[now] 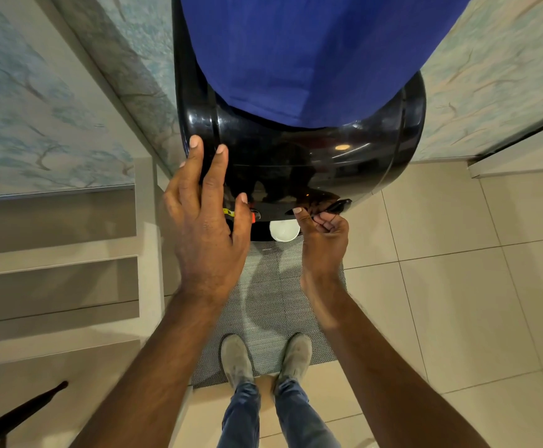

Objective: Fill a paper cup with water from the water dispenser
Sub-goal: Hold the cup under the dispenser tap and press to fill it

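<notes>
L hand [204, 218] spread flat on glossy black water dispenser [296, 163], prob. bracing it; R hand [323, 229] pinching black tap lever [339, 205] w/ thumb; white paper cup [284, 230] underneath to catch water.

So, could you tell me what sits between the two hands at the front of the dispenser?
In the head view, the white paper cup sits under the dispenser, between the left hand and right hand.

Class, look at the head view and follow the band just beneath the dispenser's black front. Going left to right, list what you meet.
left hand → red tap lever → paper cup → right hand, at the dark tap lever
</notes>
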